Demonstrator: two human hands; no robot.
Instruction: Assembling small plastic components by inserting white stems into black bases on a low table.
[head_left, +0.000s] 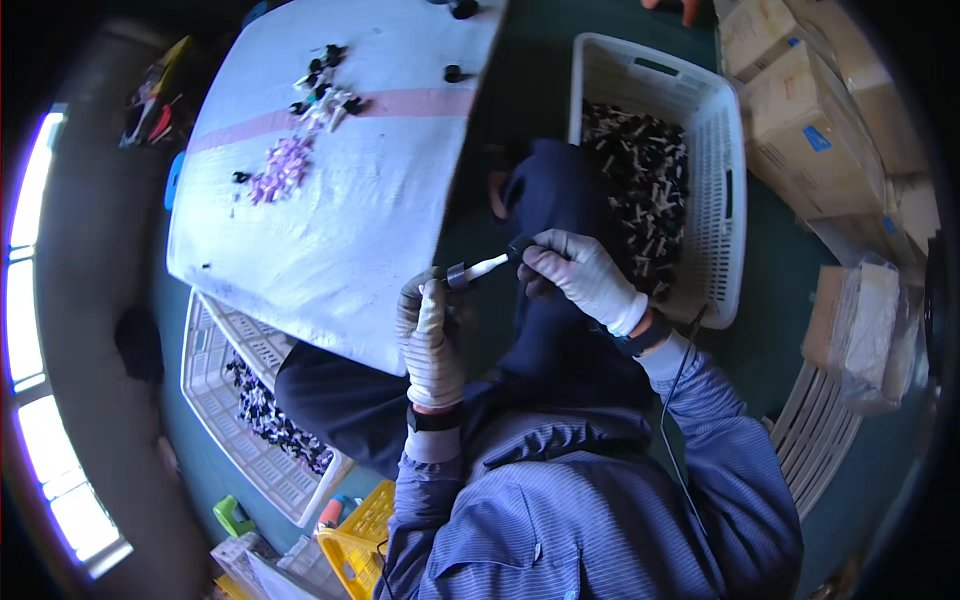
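Note:
Above my lap, both gloved hands hold a small part with a white stem point(487, 266) and a dark end on each side. My left hand point(431, 345) is closed on its dark, ring-like collar point(457, 276). The black end piece point(518, 248) is pinched between the fingers of my right hand point(582, 277). My fingers partly hide both ends, so the part's exact kind cannot be made out. To the left, the white-covered table point(350, 250) bears a pile of black-and-white pieces point(328, 98) and a heap of small pink-lilac pieces point(281, 170).
A white crate point(733, 200) full of black-and-white pieces stands to the right of my knee. Another white crate point(213, 365) with dark and lilac pieces sits left, partly under the table. Cardboard boxes point(790, 130) are stacked far right. A yellow basket point(350, 545) is beside my left arm.

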